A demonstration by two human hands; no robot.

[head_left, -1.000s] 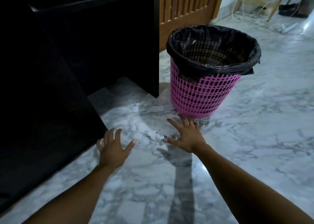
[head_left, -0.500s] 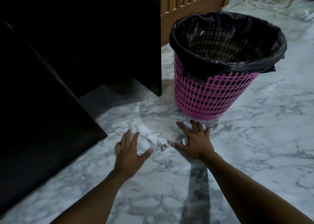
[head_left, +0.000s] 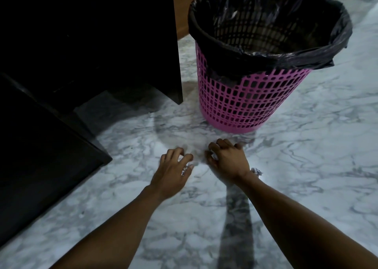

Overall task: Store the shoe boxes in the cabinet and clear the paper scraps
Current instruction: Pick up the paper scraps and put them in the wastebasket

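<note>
While both hands curl down on the marble floor [head_left: 306, 166], left hand [head_left: 171, 172] and right hand [head_left: 227, 162] each clutch paper scraps [head_left: 187, 166]; another scrap [head_left: 256, 171] lies beside the right wrist. Pink bin [head_left: 245, 101], black liner [head_left: 266, 50], contents unclear; dark cabinet [head_left: 92, 44] stands left.

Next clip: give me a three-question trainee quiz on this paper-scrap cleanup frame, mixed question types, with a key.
1. True or false: the pink plastic lattice bin has a black bag liner.
2. Which hand has a white crumpled paper scrap lying loose beside its wrist: (a) left hand, (b) right hand?
3. What surface are both hands working on?

Key: 1. True. 2. (b). 3. The grey-veined white marble floor, in front of the bin, beside the dark cabinet.
</note>
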